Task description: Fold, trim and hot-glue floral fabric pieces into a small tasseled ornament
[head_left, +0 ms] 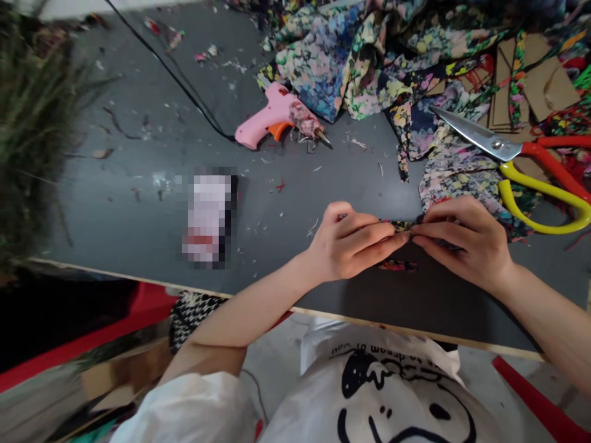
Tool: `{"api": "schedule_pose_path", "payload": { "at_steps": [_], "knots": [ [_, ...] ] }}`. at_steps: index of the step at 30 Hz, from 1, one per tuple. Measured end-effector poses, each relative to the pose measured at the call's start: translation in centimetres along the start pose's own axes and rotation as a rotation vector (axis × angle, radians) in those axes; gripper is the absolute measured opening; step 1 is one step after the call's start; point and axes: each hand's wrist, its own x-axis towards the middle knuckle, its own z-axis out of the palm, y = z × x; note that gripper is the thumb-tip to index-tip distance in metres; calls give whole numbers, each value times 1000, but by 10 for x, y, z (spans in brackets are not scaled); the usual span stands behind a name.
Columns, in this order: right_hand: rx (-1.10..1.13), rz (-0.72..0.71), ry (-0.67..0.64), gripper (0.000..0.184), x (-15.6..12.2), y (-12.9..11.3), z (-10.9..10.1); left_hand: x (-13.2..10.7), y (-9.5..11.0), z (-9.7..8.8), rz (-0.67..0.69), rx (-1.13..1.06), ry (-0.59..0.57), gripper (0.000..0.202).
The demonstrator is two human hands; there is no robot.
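Between my two hands, just above the table, runs a narrow strip of dark floral fabric [396,225]. My left hand [353,241] is closed on its left part, fingers pointing right. Fingertips of my right hand [466,243] pinch the strip's right end, almost touching the left fingertips. Much of the strip is hidden behind the fingers. Below them, a second short floral strip [398,266] lies on the table. Crumpled floral cloth [436,181] spreads behind my right hand.
A pink glue gun [265,117] with a black cord lies behind my left hand. Scissors [512,154] with red and yellow handles rest on the cloth at right, near cardboard pieces [547,89]. A blurred phone [209,215] and dried grass [34,135] are at left on the grey table [286,184].
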Motion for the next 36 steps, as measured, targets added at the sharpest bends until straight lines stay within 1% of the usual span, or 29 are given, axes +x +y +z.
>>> {"api": "schedule_pose_path", "payload": {
  "at_steps": [4, 7, 10, 12, 14, 18, 21, 24, 27, 30, 32, 36],
  "knots": [
    [1, -68, -29, 15, -1, 5, -1, -3, -6, -4, 27, 82, 3, 18],
    [-2, -62, -32, 15, -1, 5, 0, -5, -11, -8, 49, 108, 8, 18],
    [1, -45, -30, 16, -1, 4, 0, -4, -14, -13, 57, 80, -24, 9],
    [1, -42, -41, 16, -1, 3, 0, -3, -13, -14, 36, 42, -47, 11],
    [-3, -51, -60, 16, -1, 2, -1, -2, -11, -15, -17, 7, -41, 8],
    [-23, -62, -66, 17, -1, 2, -2, -2, -9, -12, -130, -84, -37, 9],
    [-22, -52, -70, 20, -2, 2, -2, -2, -11, -10, -172, -153, -45, 7],
    [-19, -39, -69, 22, -1, 0, -5, -2, -15, -9, -185, -186, -47, 7],
    [-47, -10, -27, 31, 0, -4, -9, -3, -18, -7, -185, -229, -54, 7],
    [-68, -38, -32, 38, -1, -7, -9, -3, -20, -5, -184, -275, -58, 7],
    [-71, -66, -57, 37, -2, -7, -7, -3, -20, -4, -188, -291, -65, 6],
    [-42, -53, -69, 27, -2, -4, -1, -4, -22, -5, -180, -286, -88, 7]
  ]
}}
